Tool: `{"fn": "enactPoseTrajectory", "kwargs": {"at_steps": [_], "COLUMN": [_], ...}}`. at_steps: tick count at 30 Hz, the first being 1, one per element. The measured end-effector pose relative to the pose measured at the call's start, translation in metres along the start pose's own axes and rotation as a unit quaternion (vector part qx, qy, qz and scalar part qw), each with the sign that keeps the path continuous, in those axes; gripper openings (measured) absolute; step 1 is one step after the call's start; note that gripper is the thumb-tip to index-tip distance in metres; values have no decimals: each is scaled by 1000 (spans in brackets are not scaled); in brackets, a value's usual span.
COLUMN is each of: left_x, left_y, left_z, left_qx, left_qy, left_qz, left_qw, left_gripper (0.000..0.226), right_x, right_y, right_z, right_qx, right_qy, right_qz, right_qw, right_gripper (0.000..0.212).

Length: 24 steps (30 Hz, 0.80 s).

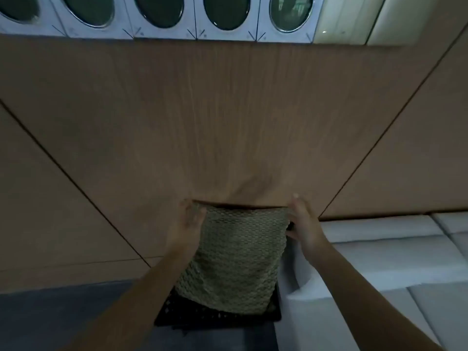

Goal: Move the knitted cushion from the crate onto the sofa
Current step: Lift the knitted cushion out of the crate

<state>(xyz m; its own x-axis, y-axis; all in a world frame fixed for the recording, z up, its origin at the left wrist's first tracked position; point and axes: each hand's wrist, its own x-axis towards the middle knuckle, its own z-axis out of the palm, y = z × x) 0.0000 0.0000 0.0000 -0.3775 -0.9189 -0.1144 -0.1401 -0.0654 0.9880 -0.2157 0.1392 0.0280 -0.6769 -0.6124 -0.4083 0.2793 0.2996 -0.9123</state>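
Observation:
The knitted cushion [235, 259] is beige-green with a coarse weave and stands upright in a black lattice crate [215, 319] on the floor, against the wooden wall. My left hand [188, 224] grips the cushion's upper left corner. My right hand [302, 224] grips its upper right corner, fingers curled around the edge. The white sofa [379, 262] stands directly to the right of the crate, its rounded armrest touching the crate's side. The cushion's lower edge sits inside the crate.
A brown wood-panelled wall [228, 110] fills most of the view straight ahead. Above it runs a row of oval dark-glass panels [159, 8] in white frames. Grey floor [76, 312] lies left of the crate.

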Motion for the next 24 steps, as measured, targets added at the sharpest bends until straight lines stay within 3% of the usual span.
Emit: {"fn": "enactPoseTrajectory", "kwargs": {"at_steps": [3, 5, 9, 17, 24], "left_x": [18, 29, 50, 74, 78], "left_y": [-16, -23, -39, -70, -67], "left_z": [1, 9, 31, 61, 64], "left_qx": [188, 284, 390, 548, 523], "left_qy": [-23, -51, -103, -126, -80], "left_qz": [21, 51, 71, 44, 83], "left_qw": [982, 956, 912, 826, 844], "left_gripper": [59, 57, 54, 50, 27], "right_x": [29, 50, 85, 132, 141], "right_y": [19, 31, 40, 69, 83], "right_z": [-2, -1, 12, 22, 23], "right_qx": [-32, -56, -48, -188, -389], "right_qy": [1, -13, -50, -137, -138], "right_qz": [17, 31, 78, 49, -102], "right_qw": [999, 998, 995, 971, 905], "right_gripper": [82, 71, 45, 44, 47]}}
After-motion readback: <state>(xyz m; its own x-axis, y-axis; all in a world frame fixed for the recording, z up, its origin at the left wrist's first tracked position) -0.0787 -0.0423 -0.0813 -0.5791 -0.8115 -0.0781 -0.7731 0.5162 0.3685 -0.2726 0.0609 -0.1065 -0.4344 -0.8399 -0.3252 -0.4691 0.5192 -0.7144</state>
